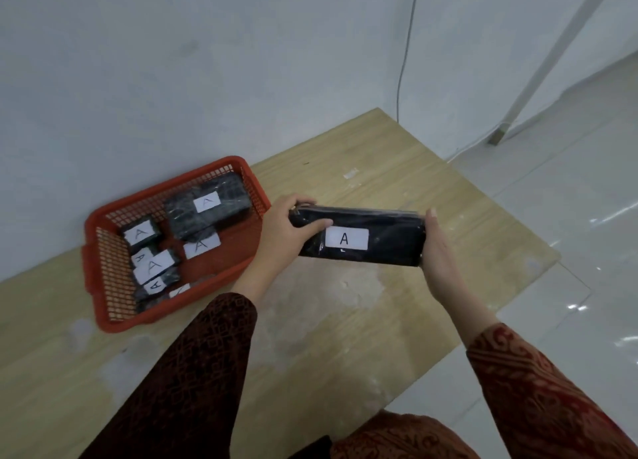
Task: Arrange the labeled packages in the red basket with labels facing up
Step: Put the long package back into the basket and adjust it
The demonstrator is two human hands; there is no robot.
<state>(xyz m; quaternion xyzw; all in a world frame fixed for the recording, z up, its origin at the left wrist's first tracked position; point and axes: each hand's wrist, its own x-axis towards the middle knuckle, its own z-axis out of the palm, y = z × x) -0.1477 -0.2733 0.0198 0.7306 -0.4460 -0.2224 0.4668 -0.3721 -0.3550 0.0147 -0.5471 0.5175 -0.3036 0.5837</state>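
Note:
I hold a long black package (386,241) above the wooden board, its white label marked "A" facing up. My left hand (284,227) grips its left end with the thumb on top. My right hand (436,248) clasps its right end. The red basket (103,272) stands just left of my left hand, against the wall. Inside lie several black packages, a large one (210,210) at the back and smaller ones (141,234) at the front left, all with "A" labels facing up.
The wooden board (345,320) lies on a white tiled floor (569,251), its right edge near my right hand. A grey wall rises behind the basket. A thin cable (402,79) runs down the wall, and a slanted white pole (538,65) stands at the far right.

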